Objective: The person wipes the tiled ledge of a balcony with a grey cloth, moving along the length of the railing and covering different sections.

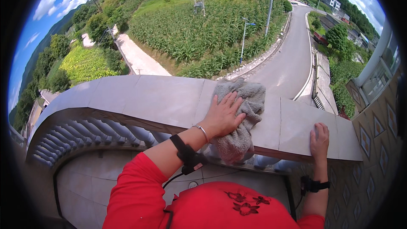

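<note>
My left hand [224, 114] presses palm down, fingers spread, on a rumpled grey terry cloth [251, 98]. The cloth lies across the tiled top of a balcony railing [165, 98], and its near end hangs over the inner edge. Farther right, my right hand [319, 141] rests at the inner edge of the same railing top, fingers bent and close together. Its palm side is hidden, so how firmly it holds the edge does not show.
Pale balusters [108, 130] support the railing, which curves away to the left. A tiled wall [375, 133] meets its right end. Beyond the railing lie a road [292, 51] and a cornfield [190, 35] at a lower level. Pale tiles cover the balcony floor [101, 181].
</note>
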Demonstrator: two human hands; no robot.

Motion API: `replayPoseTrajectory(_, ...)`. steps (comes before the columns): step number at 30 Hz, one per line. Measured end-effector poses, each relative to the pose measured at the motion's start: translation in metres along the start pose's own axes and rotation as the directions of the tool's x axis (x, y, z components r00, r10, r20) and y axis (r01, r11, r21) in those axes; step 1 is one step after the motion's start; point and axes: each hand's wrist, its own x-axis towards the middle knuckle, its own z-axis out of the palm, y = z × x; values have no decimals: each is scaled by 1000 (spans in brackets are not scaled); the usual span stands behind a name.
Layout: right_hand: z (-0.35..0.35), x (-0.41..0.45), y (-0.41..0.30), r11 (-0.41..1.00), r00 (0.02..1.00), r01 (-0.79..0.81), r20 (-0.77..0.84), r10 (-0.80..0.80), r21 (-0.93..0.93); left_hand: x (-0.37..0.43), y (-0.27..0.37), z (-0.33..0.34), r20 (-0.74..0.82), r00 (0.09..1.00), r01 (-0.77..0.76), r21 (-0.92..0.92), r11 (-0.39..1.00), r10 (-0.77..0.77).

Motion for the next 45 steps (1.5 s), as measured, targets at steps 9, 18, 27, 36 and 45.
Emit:
replayPoseTrajectory(9,4,2,0,1000,1000,-7,-17,7,23,-102,-238,-64,-132,567,824,70,563,-813)
replayPoseTrajectory(18,2,-1,-14,998,1000,-15,-15,14,-64,-87,-187,-48,-51,827,545,316,777,-560)
replayPoseTrajectory(27,2,-3,-20,998,1000,18,-23,-20,-66,-4,-132,-34,-26,976,218,238,947,-218)
replayPoseTrajectory(36,0,1,-22,1000,998,-1,-68,-1,-27,53,-154,-33,-256,956,248,439,863,-144)
replayPoseTrajectory(45,1,2,-20,1000,994,2,-112,0,22,40,-137,-29,-51,944,327,266,907,-325)
